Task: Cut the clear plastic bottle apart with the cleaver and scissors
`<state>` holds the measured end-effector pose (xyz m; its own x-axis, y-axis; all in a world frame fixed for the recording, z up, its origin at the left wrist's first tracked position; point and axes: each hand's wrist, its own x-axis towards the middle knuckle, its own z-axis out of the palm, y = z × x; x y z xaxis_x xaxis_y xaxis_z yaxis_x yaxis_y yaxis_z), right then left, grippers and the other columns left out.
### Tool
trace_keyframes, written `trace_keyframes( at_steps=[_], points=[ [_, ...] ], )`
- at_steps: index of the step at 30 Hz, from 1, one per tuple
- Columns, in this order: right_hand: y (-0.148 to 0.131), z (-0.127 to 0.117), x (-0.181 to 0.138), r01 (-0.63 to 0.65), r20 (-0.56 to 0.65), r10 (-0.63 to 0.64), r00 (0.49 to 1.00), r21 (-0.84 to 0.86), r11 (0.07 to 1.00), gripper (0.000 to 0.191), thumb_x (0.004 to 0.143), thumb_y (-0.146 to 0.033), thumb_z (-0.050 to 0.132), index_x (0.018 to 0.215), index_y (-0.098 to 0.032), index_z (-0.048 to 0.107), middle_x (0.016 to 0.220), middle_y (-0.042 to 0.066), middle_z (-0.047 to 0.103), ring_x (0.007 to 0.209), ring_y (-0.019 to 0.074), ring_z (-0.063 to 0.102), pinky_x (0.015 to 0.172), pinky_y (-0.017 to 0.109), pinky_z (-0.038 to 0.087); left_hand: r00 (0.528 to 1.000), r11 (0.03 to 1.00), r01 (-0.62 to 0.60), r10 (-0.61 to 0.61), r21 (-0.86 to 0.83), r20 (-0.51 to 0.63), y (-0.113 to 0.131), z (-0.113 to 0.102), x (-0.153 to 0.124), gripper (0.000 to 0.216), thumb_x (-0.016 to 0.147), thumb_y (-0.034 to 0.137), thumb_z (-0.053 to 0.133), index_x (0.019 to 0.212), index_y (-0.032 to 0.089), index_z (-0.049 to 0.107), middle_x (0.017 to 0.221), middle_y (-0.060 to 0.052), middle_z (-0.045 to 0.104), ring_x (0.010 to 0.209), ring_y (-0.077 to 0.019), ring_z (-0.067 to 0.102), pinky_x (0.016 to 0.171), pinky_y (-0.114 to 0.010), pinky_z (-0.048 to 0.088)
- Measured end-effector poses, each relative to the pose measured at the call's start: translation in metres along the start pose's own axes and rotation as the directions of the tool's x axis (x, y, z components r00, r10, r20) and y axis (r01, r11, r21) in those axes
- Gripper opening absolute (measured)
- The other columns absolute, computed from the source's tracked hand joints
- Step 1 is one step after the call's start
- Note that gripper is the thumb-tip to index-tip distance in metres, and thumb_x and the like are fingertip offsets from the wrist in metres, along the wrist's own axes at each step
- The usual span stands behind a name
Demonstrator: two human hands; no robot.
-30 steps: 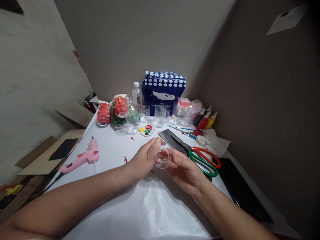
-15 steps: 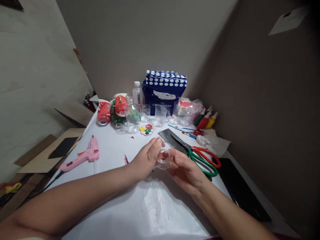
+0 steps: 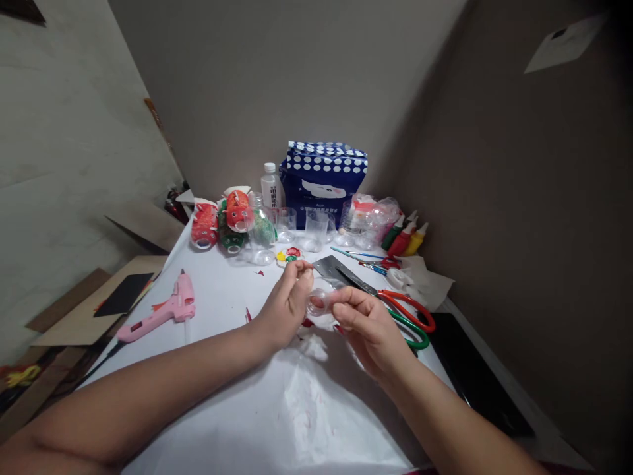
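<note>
Between my hands, above the white table cover, is a clear plastic bottle top (image 3: 317, 303) with its round neck opening turned toward me. My left hand (image 3: 287, 300) is closed on its left side. At the right of the neck, my right hand (image 3: 368, 326) pinches it between thumb and fingers. Just beyond lie large scissors (image 3: 406, 310) with one orange and one green handle, their blades over a grey metal sheet (image 3: 332, 265). Beneath my hands are a crumpled white tissue (image 3: 314, 346) and small red bits.
A pink glue gun (image 3: 179, 300) stands at left with its cord. Farther back are red and green painted fish (image 3: 239, 210), clear cut cups (image 3: 316, 227), a paint palette (image 3: 289, 256), a blue bag (image 3: 319, 191), paint bottles (image 3: 408, 239) and brushes (image 3: 370, 254). A black panel (image 3: 482, 379) lies right.
Both hands have lifted slightly away from me, and the bottle top has turned and shifted left. My right fingers now pinch the neck's side. The white tissue beneath has come into view.
</note>
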<state>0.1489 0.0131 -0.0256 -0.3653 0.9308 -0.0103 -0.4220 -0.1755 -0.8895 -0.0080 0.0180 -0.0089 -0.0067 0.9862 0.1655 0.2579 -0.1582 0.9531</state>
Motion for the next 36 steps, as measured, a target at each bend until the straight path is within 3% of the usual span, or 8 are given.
trace_keyframes(
  at_steps=[3, 7, 11, 18, 23, 28, 32, 36],
  points=[
    [-0.003, -0.001, 0.000, 0.137, -0.088, -0.153, 0.984, -0.168, 0.976, 0.020, 0.066, -0.030, 0.081, 0.081, -0.023, 0.071, 0.086, 0.002, 0.072, 0.084, 0.0181, 0.064, 0.081, 0.032, 0.048, 0.991, 0.988, -0.089, 0.099, 0.123, -0.085, 0.000, -0.005, 0.005, 0.027, 0.091, 0.037, 0.043, 0.110, 0.020, 0.051, 0.096, -0.004, 0.055, 0.080, -0.0155, 0.050, 0.072, -0.027, 0.038],
    [-0.004, -0.003, -0.002, 0.263, -0.158, -0.347, 0.925, -0.393, 0.881, 0.016, 0.071, -0.029, 0.077, 0.084, -0.024, 0.069, 0.095, 0.004, 0.072, 0.103, 0.0232, 0.062, 0.094, 0.039, 0.043, 0.998, 0.983, -0.035, 0.026, 0.180, 0.057, 0.011, -0.010, 0.002, 0.017, 0.087, 0.030, 0.046, 0.084, 0.018, 0.057, 0.062, 0.004, 0.045, 0.055, -0.0109, 0.039, 0.054, -0.023, 0.030],
    [-0.001, -0.004, -0.004, 0.332, -0.145, -0.453, 0.880, -0.494, 0.803, 0.014, 0.075, -0.026, 0.074, 0.087, -0.026, 0.068, 0.099, 0.003, 0.072, 0.100, 0.0234, 0.063, 0.097, 0.043, 0.042, 0.994, 0.982, 0.050, -0.066, 0.180, 0.087, 0.021, -0.009, -0.007, 0.007, 0.079, 0.024, 0.052, 0.082, 0.019, 0.056, 0.048, 0.010, 0.024, 0.046, -0.0088, 0.026, 0.047, -0.021, 0.020],
    [0.004, -0.006, -0.003, 0.475, -0.072, -0.617, 0.784, -0.571, 0.670, 0.014, 0.077, -0.019, 0.072, 0.087, -0.026, 0.066, 0.106, 0.006, 0.071, 0.106, 0.0242, 0.062, 0.106, 0.048, 0.034, 0.977, 0.987, 0.128, -0.143, 0.097, 0.161, 0.031, -0.010, -0.011, 0.018, 0.073, 0.020, 0.054, 0.089, 0.017, 0.061, 0.047, 0.011, 0.026, 0.045, -0.0071, 0.028, 0.048, -0.020, 0.022],
    [0.006, -0.004, 0.000, 0.504, -0.008, -0.641, 0.767, -0.610, 0.611, 0.016, 0.077, -0.017, 0.071, 0.087, -0.028, 0.065, 0.101, 0.003, 0.071, 0.105, 0.0231, 0.062, 0.109, 0.049, 0.030, 0.882, 0.914, 0.369, -0.288, -0.167, 0.374, 0.032, -0.013, -0.007, 0.042, 0.067, 0.018, 0.057, 0.108, 0.014, 0.063, 0.047, 0.010, 0.035, 0.042, -0.0050, 0.026, 0.045, -0.019, 0.023],
    [0.007, -0.003, 0.000, 0.493, 0.026, -0.617, 0.787, -0.627, 0.602, 0.013, 0.076, -0.017, 0.072, 0.083, -0.027, 0.067, 0.108, 0.005, 0.063, 0.104, 0.0234, 0.059, 0.096, 0.043, 0.043, 0.765, 0.665, 0.614, -0.370, -0.425, 0.526, 0.028, -0.012, -0.003, 0.048, 0.062, 0.012, 0.055, 0.110, 0.014, 0.060, 0.043, 0.014, 0.019, 0.038, -0.0031, 0.005, 0.038, -0.019, 0.007],
    [0.007, -0.003, 0.001, 0.482, 0.021, -0.623, 0.782, -0.654, 0.583, 0.011, 0.074, -0.020, 0.073, 0.081, -0.026, 0.067, 0.107, 0.006, 0.058, 0.104, 0.0238, 0.057, 0.093, 0.041, 0.044, 0.670, 0.482, 0.726, -0.336, -0.491, 0.662, 0.021, -0.013, 0.003, 0.044, 0.064, 0.009, 0.054, 0.107, 0.016, 0.060, 0.048, 0.013, 0.018, 0.037, -0.0029, 0.004, 0.037, -0.017, 0.011],
    [0.007, -0.004, 0.003, 0.447, 0.002, -0.601, 0.799, -0.671, 0.592, 0.009, 0.076, -0.023, 0.073, 0.081, -0.025, 0.066, 0.106, 0.007, 0.058, 0.105, 0.0246, 0.056, 0.095, 0.043, 0.042, 0.646, 0.403, 0.756, -0.329, -0.516, 0.689, 0.016, -0.015, 0.009, 0.040, 0.070, 0.008, 0.054, 0.109, 0.013, 0.060, 0.048, 0.013, 0.014, 0.037, -0.0035, 0.003, 0.035, -0.017, 0.011]
  ],
)
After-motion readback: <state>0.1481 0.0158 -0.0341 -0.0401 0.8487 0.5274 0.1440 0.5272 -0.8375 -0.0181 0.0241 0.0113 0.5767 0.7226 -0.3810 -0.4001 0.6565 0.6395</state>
